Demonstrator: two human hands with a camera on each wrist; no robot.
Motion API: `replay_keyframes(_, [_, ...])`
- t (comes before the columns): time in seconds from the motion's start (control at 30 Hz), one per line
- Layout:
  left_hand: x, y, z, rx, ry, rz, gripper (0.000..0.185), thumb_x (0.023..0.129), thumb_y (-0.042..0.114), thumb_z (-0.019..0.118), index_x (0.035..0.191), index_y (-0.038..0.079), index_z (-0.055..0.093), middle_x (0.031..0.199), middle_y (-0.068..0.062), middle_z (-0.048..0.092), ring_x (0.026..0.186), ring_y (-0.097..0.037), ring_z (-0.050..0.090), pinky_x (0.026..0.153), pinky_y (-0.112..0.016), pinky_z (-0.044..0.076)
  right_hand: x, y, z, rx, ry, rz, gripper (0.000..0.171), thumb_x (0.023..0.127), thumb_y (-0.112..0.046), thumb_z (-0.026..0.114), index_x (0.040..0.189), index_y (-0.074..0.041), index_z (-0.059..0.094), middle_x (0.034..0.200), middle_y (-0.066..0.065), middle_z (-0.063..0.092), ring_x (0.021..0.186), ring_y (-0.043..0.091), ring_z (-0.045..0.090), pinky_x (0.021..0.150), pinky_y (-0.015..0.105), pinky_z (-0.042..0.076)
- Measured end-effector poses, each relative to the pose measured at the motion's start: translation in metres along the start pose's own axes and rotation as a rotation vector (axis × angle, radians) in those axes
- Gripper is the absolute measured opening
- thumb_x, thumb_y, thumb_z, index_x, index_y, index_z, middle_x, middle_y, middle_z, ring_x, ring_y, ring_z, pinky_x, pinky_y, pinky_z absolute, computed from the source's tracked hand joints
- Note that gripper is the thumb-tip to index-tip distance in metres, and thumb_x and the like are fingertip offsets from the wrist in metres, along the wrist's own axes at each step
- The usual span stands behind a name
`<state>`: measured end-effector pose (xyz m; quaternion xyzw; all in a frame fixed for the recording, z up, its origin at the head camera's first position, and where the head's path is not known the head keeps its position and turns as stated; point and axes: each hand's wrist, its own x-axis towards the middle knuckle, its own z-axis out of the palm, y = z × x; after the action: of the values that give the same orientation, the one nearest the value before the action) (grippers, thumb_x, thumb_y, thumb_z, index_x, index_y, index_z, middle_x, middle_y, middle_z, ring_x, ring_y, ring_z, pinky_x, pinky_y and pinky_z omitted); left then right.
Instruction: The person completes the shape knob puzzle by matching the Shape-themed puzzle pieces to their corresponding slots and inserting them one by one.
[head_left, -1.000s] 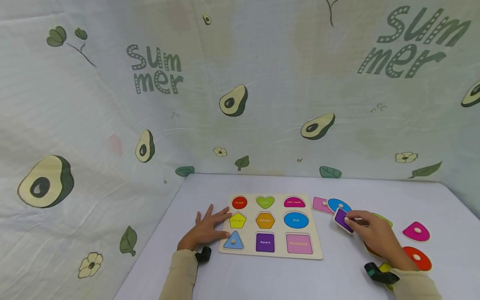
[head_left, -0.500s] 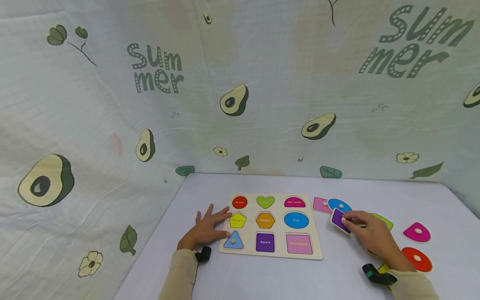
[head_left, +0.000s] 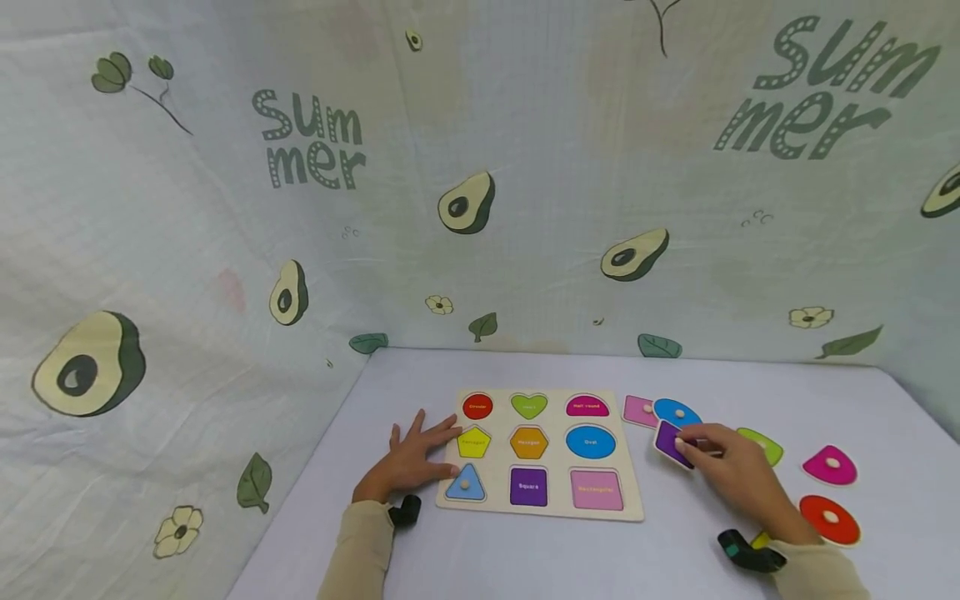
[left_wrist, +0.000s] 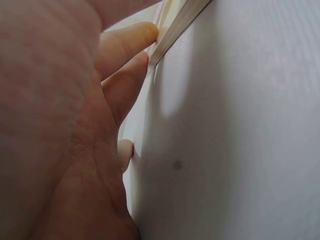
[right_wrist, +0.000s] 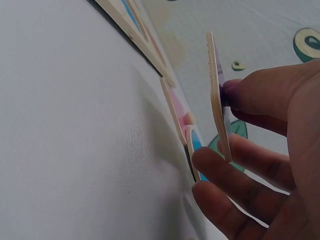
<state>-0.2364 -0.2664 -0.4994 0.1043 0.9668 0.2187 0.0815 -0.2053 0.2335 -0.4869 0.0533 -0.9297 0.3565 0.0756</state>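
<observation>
A cream wooden shape board [head_left: 558,493] lies on the table, with a knobbed blue triangle piece [head_left: 467,482] in its lower left corner. My left hand [head_left: 408,462] rests with spread fingers at the board's left edge, thumb and a fingertip touching it. To the right of the board, my right hand [head_left: 738,477] pinches a purple square puzzle piece [head_left: 664,438] by its knob. In the right wrist view this square piece [right_wrist: 216,92] is held up off the table, tilted nearly edge-on, while the other fingers extend below it.
Behind the right hand lie a pink rectangle piece [head_left: 637,411] and a blue oval piece [head_left: 675,411]. Further right are a green piece [head_left: 762,446], a magenta half-round piece [head_left: 830,465] and a red round piece [head_left: 828,520]. A yellow piece [head_left: 761,540] is mostly hidden by the right wrist.
My right hand has moved slightly left toward the board, carrying the purple square piece. More of the green piece now shows. The left hand has stayed in place.
</observation>
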Motion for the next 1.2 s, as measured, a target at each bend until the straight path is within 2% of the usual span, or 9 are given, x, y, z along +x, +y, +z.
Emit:
replay_keyframes(0.37, [0.002, 0.001, -0.007, 0.003, 0.001, 0.012, 0.074, 0.080, 0.054, 0.077, 0.147, 0.036, 0.052, 0.160, 0.012, 0.034, 0.152, -0.040, -0.002, 0.111, -0.070, -0.014, -0.001, -0.007, 0.002, 0.011, 0.042, -0.035, 0.031, 0.097, -0.034, 0.067, 0.117, -0.010, 0.071, 0.120, 0.020, 0.066, 0.100, 0.038, 0.065, 0.075, 0.044, 0.059])
replay_keyframes(0.6, [0.001, 0.004, -0.005, -0.002, -0.001, 0.016, 0.074, 0.080, 0.053, 0.077, 0.147, 0.035, 0.052, 0.160, 0.011, 0.035, 0.152, -0.040, -0.001, 0.111, -0.070, -0.013, -0.001, -0.015, 0.009, 0.050, 0.031, -0.020, 0.030, 0.096, -0.036, 0.069, 0.114, -0.012, 0.072, 0.115, 0.014, 0.069, 0.098, 0.031, 0.065, 0.072, 0.026, 0.055])
replay_keyframes(0.9, [-0.002, 0.003, 0.000, -0.015, -0.010, -0.001, 0.074, 0.080, 0.053, 0.078, 0.147, 0.032, 0.053, 0.160, 0.009, 0.035, 0.152, -0.041, 0.000, 0.110, -0.071, -0.013, -0.001, -0.028, 0.022, 0.078, -0.002, -0.023, 0.028, 0.095, -0.036, 0.070, 0.113, -0.014, 0.073, 0.114, 0.010, 0.069, 0.100, 0.028, 0.064, 0.077, 0.036, 0.059])
replay_keyframes(1.2, [0.001, 0.001, 0.002, 0.014, 0.000, 0.018, 0.075, 0.081, 0.055, 0.076, 0.148, 0.033, 0.051, 0.160, 0.011, 0.034, 0.152, -0.041, 0.000, 0.110, -0.072, -0.013, 0.000, -0.047, 0.025, 0.130, -0.008, -0.020, 0.029, 0.095, -0.035, 0.070, 0.114, -0.013, 0.073, 0.114, 0.011, 0.069, 0.099, 0.028, 0.064, 0.076, 0.034, 0.059])
